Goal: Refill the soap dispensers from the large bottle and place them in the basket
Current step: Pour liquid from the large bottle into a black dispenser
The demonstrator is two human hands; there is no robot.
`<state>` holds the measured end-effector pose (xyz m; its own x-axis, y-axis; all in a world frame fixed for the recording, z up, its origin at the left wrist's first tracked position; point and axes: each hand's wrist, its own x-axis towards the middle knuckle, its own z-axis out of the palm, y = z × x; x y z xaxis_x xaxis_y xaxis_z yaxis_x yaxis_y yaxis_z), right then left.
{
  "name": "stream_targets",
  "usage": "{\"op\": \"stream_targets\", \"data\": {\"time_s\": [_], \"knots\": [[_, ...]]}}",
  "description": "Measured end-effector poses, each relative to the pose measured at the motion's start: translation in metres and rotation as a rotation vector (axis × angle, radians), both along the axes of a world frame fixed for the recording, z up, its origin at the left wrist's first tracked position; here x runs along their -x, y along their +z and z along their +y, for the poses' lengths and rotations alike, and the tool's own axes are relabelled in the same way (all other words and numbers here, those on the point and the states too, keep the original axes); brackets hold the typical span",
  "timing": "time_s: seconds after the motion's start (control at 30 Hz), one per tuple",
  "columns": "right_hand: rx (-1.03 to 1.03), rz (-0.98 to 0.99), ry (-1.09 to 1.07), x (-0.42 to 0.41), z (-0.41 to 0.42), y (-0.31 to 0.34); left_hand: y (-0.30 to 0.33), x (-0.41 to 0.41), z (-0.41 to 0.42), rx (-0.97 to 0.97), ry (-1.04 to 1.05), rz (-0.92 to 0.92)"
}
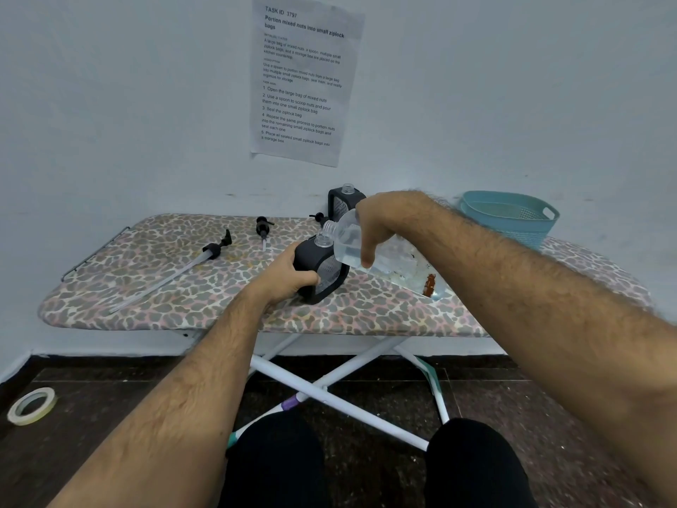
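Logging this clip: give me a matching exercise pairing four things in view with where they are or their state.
Things:
1. Large bottle
2. Basket
3. Tape roll
4. Long pump

States:
A. On the floor, at left
B. Tilted, gripped by the right hand
C. Lying flat on the board, left of the hands
D. At the board's far right end

Pairs: 1-B, 2-D, 3-A, 4-C

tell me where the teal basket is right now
In the head view, the teal woven plastic basket sits at the far right of the leopard-print ironing board, against the wall, beyond the right forearm.
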<state>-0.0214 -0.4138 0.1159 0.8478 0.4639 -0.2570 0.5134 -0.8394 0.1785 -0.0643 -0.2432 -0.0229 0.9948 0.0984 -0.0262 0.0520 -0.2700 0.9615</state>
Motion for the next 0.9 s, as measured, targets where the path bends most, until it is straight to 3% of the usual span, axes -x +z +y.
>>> {"op": "stream_targets", "data": {"time_s": [0.9], "knots": [[0.019, 0.017, -0.06, 0.0059, 0.0032, 0.0012, 0.0009, 0.0018, 0.0, 0.003, -0.004, 0.017]]}}
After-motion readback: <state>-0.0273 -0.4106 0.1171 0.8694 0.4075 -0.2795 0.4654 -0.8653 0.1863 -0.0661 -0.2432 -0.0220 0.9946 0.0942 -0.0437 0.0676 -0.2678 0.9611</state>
